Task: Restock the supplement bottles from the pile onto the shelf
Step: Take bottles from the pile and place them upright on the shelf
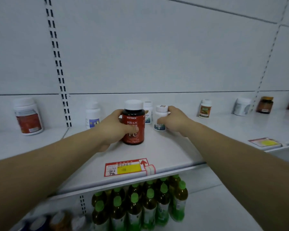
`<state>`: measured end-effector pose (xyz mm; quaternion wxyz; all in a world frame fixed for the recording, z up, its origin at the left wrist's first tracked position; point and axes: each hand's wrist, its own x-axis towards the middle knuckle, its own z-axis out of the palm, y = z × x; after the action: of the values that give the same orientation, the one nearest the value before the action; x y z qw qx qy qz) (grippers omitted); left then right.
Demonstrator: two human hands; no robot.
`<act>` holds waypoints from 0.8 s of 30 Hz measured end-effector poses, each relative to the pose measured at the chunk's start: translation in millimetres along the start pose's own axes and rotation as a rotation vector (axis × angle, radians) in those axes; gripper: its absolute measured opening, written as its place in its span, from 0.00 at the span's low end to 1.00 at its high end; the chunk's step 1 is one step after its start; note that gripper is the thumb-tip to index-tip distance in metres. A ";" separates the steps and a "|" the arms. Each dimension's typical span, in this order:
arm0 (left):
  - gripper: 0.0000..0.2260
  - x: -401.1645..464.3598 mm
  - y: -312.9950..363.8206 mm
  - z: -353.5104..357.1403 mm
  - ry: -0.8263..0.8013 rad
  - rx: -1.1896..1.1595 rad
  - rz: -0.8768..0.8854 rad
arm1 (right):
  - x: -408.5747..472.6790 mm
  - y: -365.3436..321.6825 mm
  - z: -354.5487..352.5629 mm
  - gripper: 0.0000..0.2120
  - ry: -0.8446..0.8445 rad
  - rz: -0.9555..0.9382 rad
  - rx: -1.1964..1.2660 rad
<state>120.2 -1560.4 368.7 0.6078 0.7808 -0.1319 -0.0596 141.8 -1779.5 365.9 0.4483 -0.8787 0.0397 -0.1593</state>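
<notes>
Here, both hands wrapped round cylinders: left hand [113, 129] on glossy dark bottle [133, 129], right hand [173, 121] on white bottle [160, 118].

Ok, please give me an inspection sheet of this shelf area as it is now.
Surface: white shelf, price tag on its front edge.
Job's things: red-label bottle and small white bottle upright; other bottles along the back.
Clutter: nothing seen.
Grippers: left hand grips the red-label bottle; right hand holds the small white bottle.
Cables: nothing seen.
Surroundings: green-capped drink bottles on the shelf below.
</notes>
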 end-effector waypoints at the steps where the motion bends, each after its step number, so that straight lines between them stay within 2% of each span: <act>1: 0.31 4.8 0.8 3.1 0.017 0.009 -0.010 | 10.9 2.8 0.5 0.19 -0.017 -0.009 -0.019; 4: 0.32 15.6 4.5 15.5 0.073 0.037 -0.037 | 38.9 11.6 2.4 0.24 -0.072 -0.046 -0.088; 9: 0.33 22.8 12.1 39.6 0.184 0.116 -0.065 | 72.4 26.7 4.9 0.27 -0.144 -0.125 -0.166; 15: 0.36 24.9 20.2 65.4 0.277 0.121 -0.102 | 78.5 39.1 2.8 0.27 -0.229 -0.171 -0.252; 19: 0.35 25.9 25.5 76.5 0.288 0.114 -0.085 | 67.0 41.4 -13.6 0.30 -0.285 -0.211 -0.271; 24: 0.36 33.0 42.1 103.9 0.227 0.078 0.004 | 38.3 54.4 -71.2 0.36 -0.293 -0.202 -0.396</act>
<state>119.8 -1676.1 385.2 0.5882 0.8052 -0.0662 0.0355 159.5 -1875.1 370.6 0.2505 -0.9624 -0.0834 -0.0634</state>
